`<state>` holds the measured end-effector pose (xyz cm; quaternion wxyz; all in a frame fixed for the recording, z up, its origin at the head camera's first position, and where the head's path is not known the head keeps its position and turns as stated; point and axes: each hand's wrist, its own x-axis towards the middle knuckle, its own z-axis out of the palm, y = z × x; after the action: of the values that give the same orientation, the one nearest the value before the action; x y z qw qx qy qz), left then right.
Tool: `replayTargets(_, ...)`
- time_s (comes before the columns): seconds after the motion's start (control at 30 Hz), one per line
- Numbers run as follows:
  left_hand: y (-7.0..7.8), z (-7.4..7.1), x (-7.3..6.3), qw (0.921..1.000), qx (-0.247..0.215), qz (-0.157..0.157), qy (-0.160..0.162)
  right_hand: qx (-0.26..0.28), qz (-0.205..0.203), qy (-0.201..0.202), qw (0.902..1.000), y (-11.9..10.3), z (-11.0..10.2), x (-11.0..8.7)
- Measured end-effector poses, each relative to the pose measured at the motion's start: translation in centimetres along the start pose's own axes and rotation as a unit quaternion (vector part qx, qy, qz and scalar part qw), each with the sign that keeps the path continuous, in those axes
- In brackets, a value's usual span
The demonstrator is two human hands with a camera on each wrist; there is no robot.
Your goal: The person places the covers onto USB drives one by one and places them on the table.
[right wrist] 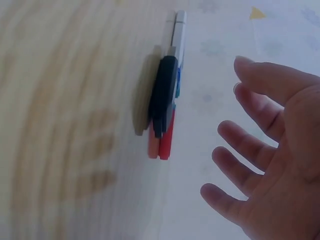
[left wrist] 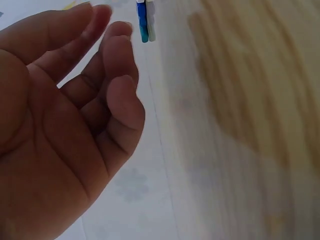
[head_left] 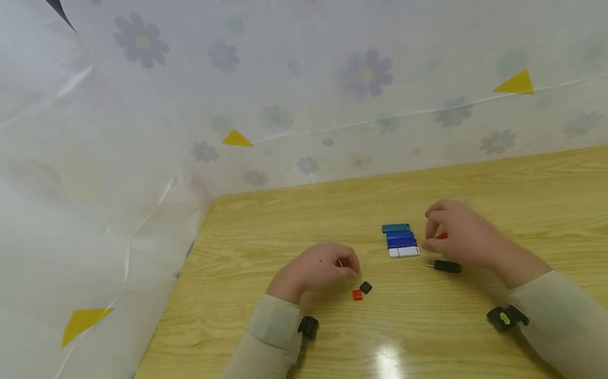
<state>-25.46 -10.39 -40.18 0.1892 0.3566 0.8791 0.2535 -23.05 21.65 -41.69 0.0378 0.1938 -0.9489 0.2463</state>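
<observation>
A row of small sticks that look like USB flash drives lies on the table: a teal one, two blue ones and a white one. To their right is a black USB stick with its metal plug bare. My right hand hovers over a red stick, partly hidden; in the right wrist view its fingers are spread, holding nothing. Left of the row, my left hand is loosely curled, and its palm holds nothing. Near it lie a red cap and a black cap.
The wood-grain table ends at a flowered plastic sheet behind and on the left. Yellow triangles mark the sheet. Each wrist wears a small black camera. Light glares off the table's front.
</observation>
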Motion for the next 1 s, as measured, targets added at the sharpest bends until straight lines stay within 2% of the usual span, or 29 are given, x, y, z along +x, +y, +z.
replayTargets(0.13, 0.2, 0.3, 0.1, 0.9994, 0.026, 0.014, -0.017, 0.031, 0.022, 0.005, 0.9993, 0.2, -0.6, -0.6)
replayTargets(0.27, 0.6, 0.5, 0.4, 0.9985, 0.039, 0.012, -0.035, 0.055, 0.018, 0.015, 0.9982, 0.3, -1.1, -0.8)
replayTargets(0.43, 0.8, 0.8, 1.0, 0.9965, 0.042, -0.005, -0.072, 0.058, 0.014, 0.015, 0.9981, 0.5, -1.3, -1.0)
replayTargets(0.67, 0.5, 0.8, 1.9, 0.9927, 0.044, 0.008, -0.112, 0.059, 0.020, 0.014, 0.9980, 0.9, -1.6, -1.3)
replayTargets(0.87, 0.5, 1.0, 2.3, 0.9896, 0.072, 0.027, -0.121, 0.066, 0.022, 0.016, 0.9974, 1.0, -1.9, -1.5)
replayTargets(1.0, 0.5, 1.0, 2.2, 0.9894, 0.089, 0.017, -0.113, 0.064, 0.022, 0.015, 0.9976, 1.1, -2.1, -1.5)
